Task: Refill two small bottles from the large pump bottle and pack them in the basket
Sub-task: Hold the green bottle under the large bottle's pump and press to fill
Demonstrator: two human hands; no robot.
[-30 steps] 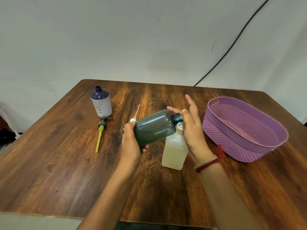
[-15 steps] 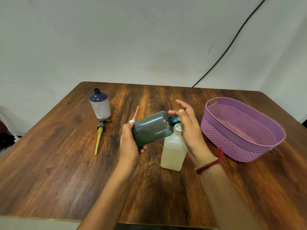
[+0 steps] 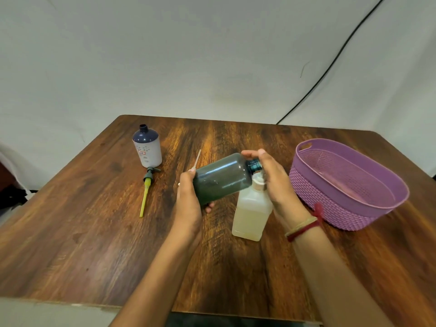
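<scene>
Two-handed hold on dark bottle (image 3: 221,179): left grip (image 3: 188,199) clamps smooth, likely slippery body; right grip (image 3: 276,185) curls round neck.

Table (image 3: 94,220) looks like wood-grain laminate, smooth with a slight sheen. The basket (image 3: 313,185) is purple plastic, moulded woven texture outside, perforated inside. The dark green bottle (image 3: 219,180) is smooth, glossy see-through plastic. The pale bottle (image 3: 250,215) is cloudier, frosted plastic. White bottle (image 3: 148,152) looks matt, and the pump (image 3: 146,190) is plain plastic. The wrist band (image 3: 304,228) is red thread.
</scene>
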